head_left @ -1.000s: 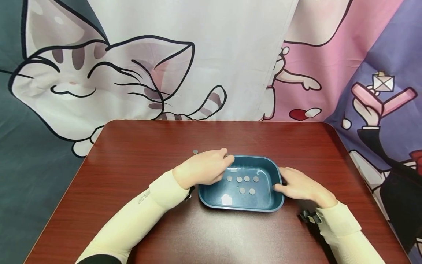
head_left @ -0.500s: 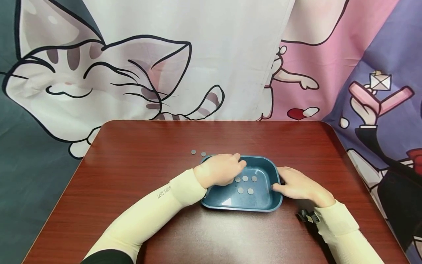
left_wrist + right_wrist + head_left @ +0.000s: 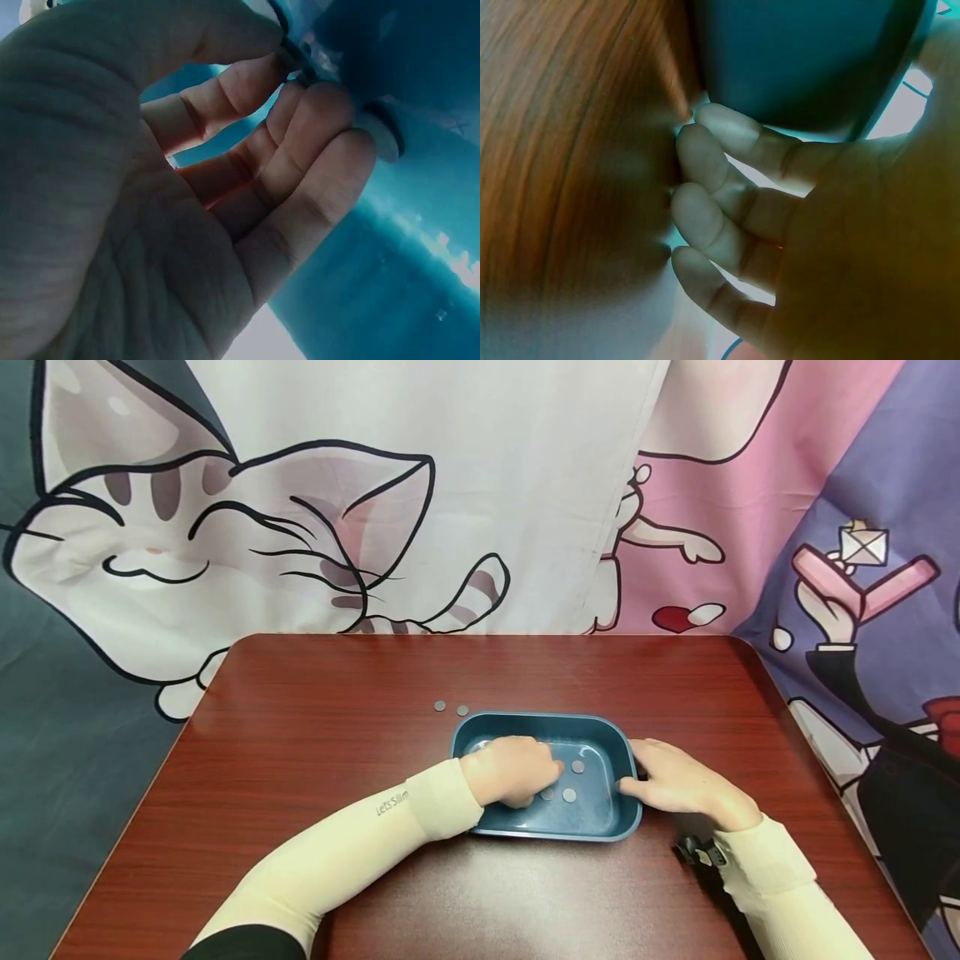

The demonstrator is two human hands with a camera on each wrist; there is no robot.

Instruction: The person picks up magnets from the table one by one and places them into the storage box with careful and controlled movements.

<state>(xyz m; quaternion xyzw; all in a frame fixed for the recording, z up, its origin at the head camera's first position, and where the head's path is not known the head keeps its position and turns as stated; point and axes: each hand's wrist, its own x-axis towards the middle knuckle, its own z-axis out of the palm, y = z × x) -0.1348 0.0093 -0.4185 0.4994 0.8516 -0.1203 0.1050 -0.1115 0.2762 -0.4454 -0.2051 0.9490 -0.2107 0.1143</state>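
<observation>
My left hand reaches down into a blue plastic tray in the head view. The left wrist view shows its thumb and fingertips pinching a small coin edge-on at the tray floor. Another coin lies right by those fingertips. Silver coins lie flat in the tray to the right of this hand, which covers part of the floor. My right hand holds the tray's right end, thumb over the rim and fingers outside. In the right wrist view its fingertips rest low beside the tray wall.
Two more coins lie on the reddish-brown wooden table, just behind the tray's back left corner. A cartoon-printed curtain hangs behind the table's far edge.
My left hand has moved right and then down toward the tray floor, uncovering a coin behind the tray and then the back left rim. The right hand stays at the tray's end.
</observation>
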